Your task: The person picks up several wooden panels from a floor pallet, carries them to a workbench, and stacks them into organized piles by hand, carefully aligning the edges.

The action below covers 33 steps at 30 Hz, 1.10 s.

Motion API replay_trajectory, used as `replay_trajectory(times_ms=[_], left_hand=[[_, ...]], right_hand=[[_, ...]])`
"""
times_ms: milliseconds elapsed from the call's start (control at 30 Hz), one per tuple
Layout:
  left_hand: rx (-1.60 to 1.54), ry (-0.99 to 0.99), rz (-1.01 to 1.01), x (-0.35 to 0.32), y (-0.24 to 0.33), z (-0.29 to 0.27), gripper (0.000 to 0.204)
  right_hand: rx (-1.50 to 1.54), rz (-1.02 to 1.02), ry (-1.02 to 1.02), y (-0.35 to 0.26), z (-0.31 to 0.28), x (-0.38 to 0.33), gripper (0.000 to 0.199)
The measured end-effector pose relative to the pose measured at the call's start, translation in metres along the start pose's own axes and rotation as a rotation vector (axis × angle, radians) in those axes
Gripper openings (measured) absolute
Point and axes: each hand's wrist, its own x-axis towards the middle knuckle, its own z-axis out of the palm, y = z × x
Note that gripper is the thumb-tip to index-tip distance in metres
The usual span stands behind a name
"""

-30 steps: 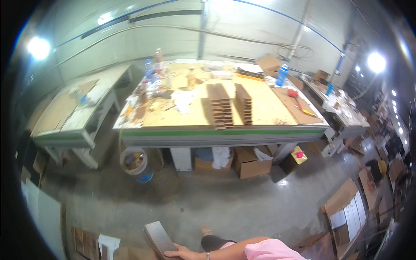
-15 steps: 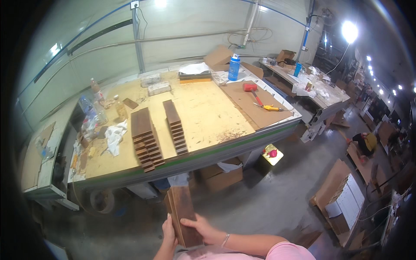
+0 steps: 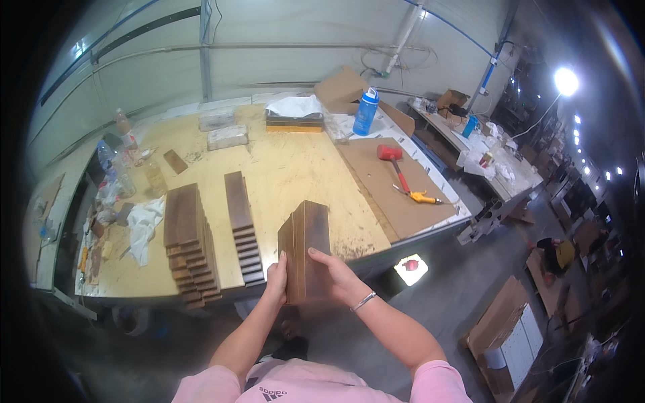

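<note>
Between my two hands I hold a bundle of dark brown wooden planks (image 3: 314,235), pressed together and tilted, at the front edge of the yellowish worktable (image 3: 295,168). My left hand (image 3: 277,277) grips the bundle's left side. On its right side my right hand (image 3: 334,274) is closed, the thumb lying on the top face. Left of the bundle, a narrow stack of planks (image 3: 236,201) stands on the table in stepped layers. Farther left rises a wider stepped stack of planks (image 3: 183,218). One short wood piece (image 3: 175,162) lies alone behind the stacks.
At the table's right, a red mallet (image 3: 390,153) and a yellow air blow gun (image 3: 423,197) lie on a brown board (image 3: 376,168). Behind them stands a blue water bottle (image 3: 366,112). Plastic bottles (image 3: 125,129) and a white cloth (image 3: 144,225) crowd the left end. Wrapped blocks (image 3: 227,138) sit farther back.
Both hands have carried the plank bundle up and forward, from near my body to the table's front edge. My view has shifted closer to the table.
</note>
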Motion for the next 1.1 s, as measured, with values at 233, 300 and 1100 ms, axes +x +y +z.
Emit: replay_trajectory(times_ms=[233,300,1100], left_hand=[[0.036,0.048,-0.012,0.115,0.001,0.02,0.063],[0.03,0.074,-0.02,0.134,-0.001,0.021,0.065],[0.129,0.433,0.176,0.076,0.028,0.03,0.039]], right_hand=[[-0.068,0.034,0.061,-0.072,-0.015,0.091,0.036],[-0.167,0.045,0.066,-0.084,-0.016,0.11,0.044],[-0.058,0.109,-0.11,-0.079,-0.06,0.211,0.051]])
